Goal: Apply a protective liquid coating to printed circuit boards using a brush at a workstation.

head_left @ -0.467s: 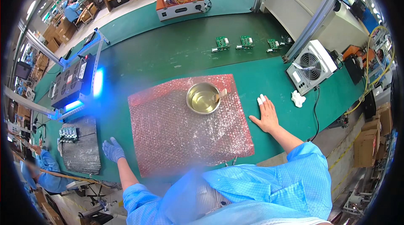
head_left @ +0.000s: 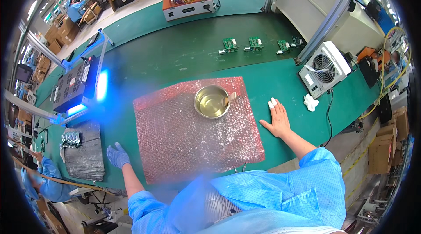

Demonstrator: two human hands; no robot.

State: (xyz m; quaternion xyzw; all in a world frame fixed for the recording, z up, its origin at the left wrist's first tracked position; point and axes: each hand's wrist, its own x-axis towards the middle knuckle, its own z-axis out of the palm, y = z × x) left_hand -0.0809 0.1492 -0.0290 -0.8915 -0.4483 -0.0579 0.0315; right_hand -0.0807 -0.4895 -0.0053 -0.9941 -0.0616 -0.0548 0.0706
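Observation:
My right hand [head_left: 277,120] lies flat on the green mat, fingers spread, with white finger cots on two fingertips. It is open and holds nothing. Across from it, my left hand [head_left: 117,156], in a blue glove, rests on the mat with its fingers stretched out and nothing in it. Between the hands is a sheet of pink bubble wrap [head_left: 184,142]. On its far part stands a round metal bowl [head_left: 196,107] with clear yellowish liquid inside. A brush-like wooden handle [head_left: 231,97] leans over the bowl's right rim; its lower end is hard to make out.
Several green circuit boards [head_left: 254,43] sit on the dark green belt [head_left: 175,54] beyond. At right are a white fan unit [head_left: 323,69] and a crumpled white wipe [head_left: 311,103]. A lit blue lamp unit [head_left: 76,85] stands left, near a grey pad [head_left: 87,161] bearing boards.
The circuit boards on the belt have shifted slightly to the left. Both my hands, the bowl and the bubble wrap stay where they were.

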